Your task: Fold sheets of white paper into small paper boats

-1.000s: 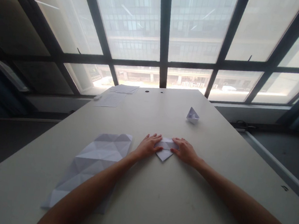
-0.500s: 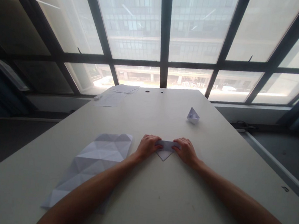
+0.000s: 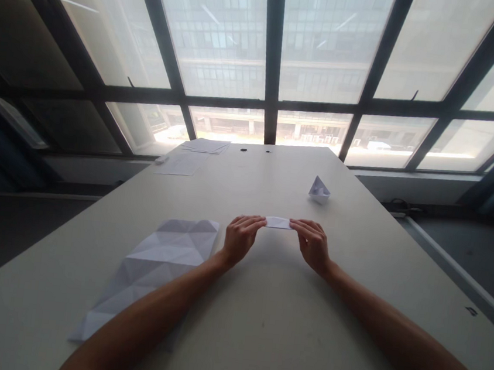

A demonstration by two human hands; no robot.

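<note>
A small folded sheet of white paper [image 3: 278, 222] is stretched between my two hands, seen nearly edge-on as a narrow strip above the table. My left hand [image 3: 241, 237] pinches its left end, and my right hand [image 3: 313, 242] pinches the right end. The thumbs are mostly hidden beneath the fingers. To the left, partly covered by my left forearm, lies a large creased sheet of paper [image 3: 169, 253] with a grid of folds. Beyond my right hand sits a white folded paper boat [image 3: 319, 191].
The white table [image 3: 277, 318] reaches to tall windows. Flat paper sheets [image 3: 204, 145] lie at its far left, with a small whitish item [image 3: 162, 159] beside them. Two round dark holes pierce the far edge. A small dark mark [image 3: 471, 311] shows near the right edge.
Both hands have lifted the folded paper up and slightly away, tilting it. Its downward-pointing triangular part, visible before, no longer shows. The creased sheet and paper boat stay put.
</note>
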